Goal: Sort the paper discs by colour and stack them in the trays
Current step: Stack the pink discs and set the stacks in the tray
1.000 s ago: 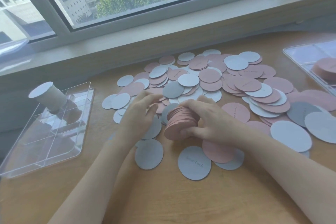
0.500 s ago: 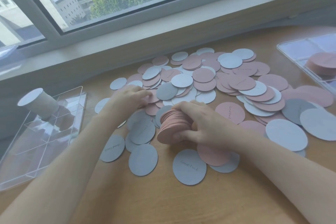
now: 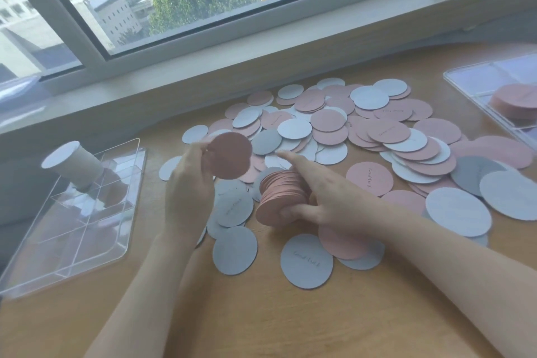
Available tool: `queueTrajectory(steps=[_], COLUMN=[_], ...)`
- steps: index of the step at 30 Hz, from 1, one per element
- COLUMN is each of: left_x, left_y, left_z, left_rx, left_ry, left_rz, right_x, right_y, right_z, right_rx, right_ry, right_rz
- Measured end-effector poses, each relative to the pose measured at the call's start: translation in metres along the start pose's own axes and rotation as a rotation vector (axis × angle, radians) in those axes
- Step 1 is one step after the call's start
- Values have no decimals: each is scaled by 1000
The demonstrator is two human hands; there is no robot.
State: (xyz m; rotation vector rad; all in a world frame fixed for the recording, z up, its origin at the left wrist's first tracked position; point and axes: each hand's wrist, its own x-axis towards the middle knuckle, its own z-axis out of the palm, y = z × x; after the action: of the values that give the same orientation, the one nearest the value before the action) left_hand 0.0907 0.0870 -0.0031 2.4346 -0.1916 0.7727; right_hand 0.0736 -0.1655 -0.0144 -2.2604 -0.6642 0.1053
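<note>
Pink and pale blue-grey paper discs (image 3: pixel 377 131) lie scattered in a heap across the wooden table. My left hand (image 3: pixel 189 183) pinches a single pink disc (image 3: pixel 229 155), lifted above the heap and facing me. My right hand (image 3: pixel 322 195) grips a thick stack of pink discs (image 3: pixel 279 197) held on its side, with the index finger stretched out over the top. A clear divided tray (image 3: pixel 87 229) sits at the left with a stack of pale discs (image 3: pixel 72 163) leaning in its far corner. A second clear tray (image 3: pixel 476 90) at the right edge holds a pink stack (image 3: pixel 514 102).
A windowsill (image 3: pixel 261 46) and wall run along the table's far edge. Several blue-grey discs (image 3: pixel 305 261) lie near the front, between my forearms. Bare wooden tabletop (image 3: pixel 261 322) stretches along the near edge.
My left hand picked a pink disc out of the heap and raised it toward the stack. My right hand kept hold of the pink stack and extended its index finger.
</note>
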Motion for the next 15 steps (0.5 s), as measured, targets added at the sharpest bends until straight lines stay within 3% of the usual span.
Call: queueTrajectory(steps=[11, 15], left_x=[-28, -27], left_y=[25, 27], left_z=[16, 15], left_rx=[-268, -300], left_ry=[-330, -377], left_rz=[27, 137], right_x=[2, -1], right_y=[1, -1], right_z=[-1, -1], right_rx=[34, -15], right_ry=[38, -8], right_rz=[-44, -21])
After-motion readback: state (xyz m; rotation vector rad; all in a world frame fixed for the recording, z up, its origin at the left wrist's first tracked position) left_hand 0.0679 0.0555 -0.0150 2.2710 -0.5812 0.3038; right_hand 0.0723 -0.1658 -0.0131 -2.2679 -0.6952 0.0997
